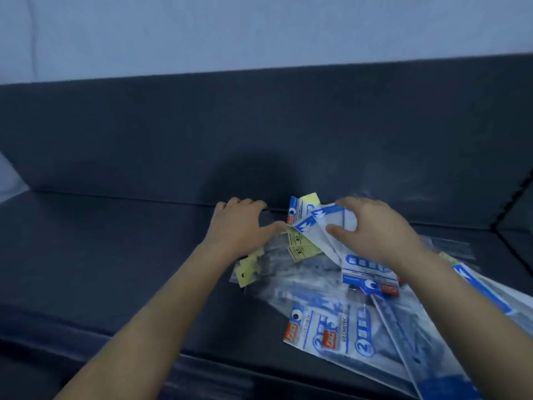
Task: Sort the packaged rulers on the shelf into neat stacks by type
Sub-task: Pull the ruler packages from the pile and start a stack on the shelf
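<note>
Rulers (360, 307) in clear plastic sleeves lie in a loose, overlapping heap on the dark shelf (115, 255), toward 4 o'clock from the middle of the view, fanned at crossing angles rather than stacked. Most carry blue-and-white header cards printed with a big "2", the word "GEOMETRIC", a small red-orange label and a cartoon eye; the sleeves below the cards are see-through and blurred. At 10 o'clock of the heap sit yellow-carded packets (300, 251), pale yellow with dark print, one with a notched hanging tab poking out at 8 o'clock. At the heap's 12 o'clock edge a blue-and-white packet (326, 223) is tilted up off the others, its card bent. The right hand (377, 229) grips it: the fingers curl over its top edge and the thumb presses on its white face. The left hand (239, 226), at 9 o'clock of that packet, lies knuckles up with fingers bent down to the shelf and the thumb reaching toward the yellow cards; whether it pinches a sleeve I cannot tell. Both forearms are bare and enter from 6 o'clock. Behind the heap, at 12 o'clock, rises the shelf's dark back panel (202, 125), and above that a pale wall (230, 30).
</note>
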Available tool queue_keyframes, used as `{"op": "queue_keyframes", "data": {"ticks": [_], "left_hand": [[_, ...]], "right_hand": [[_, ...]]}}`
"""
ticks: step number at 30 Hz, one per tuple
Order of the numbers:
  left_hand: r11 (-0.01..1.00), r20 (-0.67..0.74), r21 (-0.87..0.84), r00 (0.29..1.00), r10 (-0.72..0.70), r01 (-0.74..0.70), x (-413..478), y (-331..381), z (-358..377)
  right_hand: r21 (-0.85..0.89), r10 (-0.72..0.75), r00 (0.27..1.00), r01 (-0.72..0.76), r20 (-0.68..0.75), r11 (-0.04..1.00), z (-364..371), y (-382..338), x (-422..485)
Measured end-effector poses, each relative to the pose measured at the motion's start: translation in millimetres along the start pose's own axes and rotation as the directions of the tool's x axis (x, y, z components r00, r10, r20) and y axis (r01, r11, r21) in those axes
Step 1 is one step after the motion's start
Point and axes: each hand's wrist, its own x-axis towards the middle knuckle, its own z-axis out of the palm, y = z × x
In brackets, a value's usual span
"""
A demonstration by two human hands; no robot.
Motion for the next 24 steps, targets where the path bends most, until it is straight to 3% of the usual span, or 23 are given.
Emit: {"op": "queue_keyframes", "data": {"ticks": [6, 14, 17, 20, 24], "left_hand": [[0.977, 0.018, -0.096, 0.981, 0.195, -0.192, 30.4, -27.2, 16.7], [0.959, -0.012, -0.183, 0.976, 0.219, -0.217, 43.0, -60.5, 21.9], [0.954, 0.075, -0.242, 0.977, 0.198, -0.175, 52.8, -67.8, 22.6], [0.953, 0.188, -0.303, 0.978, 0.086, -0.025, 62.7, -59.3, 26.2], [0.966, 0.352, -0.201, 0.932, -0.083, 0.162, 67.4, -35.5, 20.0]], "right_hand": [[-0.046, 0.189, 0.979, -0.192, -0.075, 0.98, 8.1, -29.3, -4.2], [-0.053, 0.241, 0.968, -0.245, -0.077, 0.968, 10.7, -42.8, -13.5], [-0.055, 0.206, 0.975, -0.211, -0.083, 0.976, 10.4, -50.0, -12.1], [-0.046, 0.175, 0.981, -0.18, -0.081, 0.983, 13.6, -54.9, -12.3], [-0.071, 0.158, 0.987, -0.159, -0.017, 0.985, 16.6, -58.3, -12.6]]}}
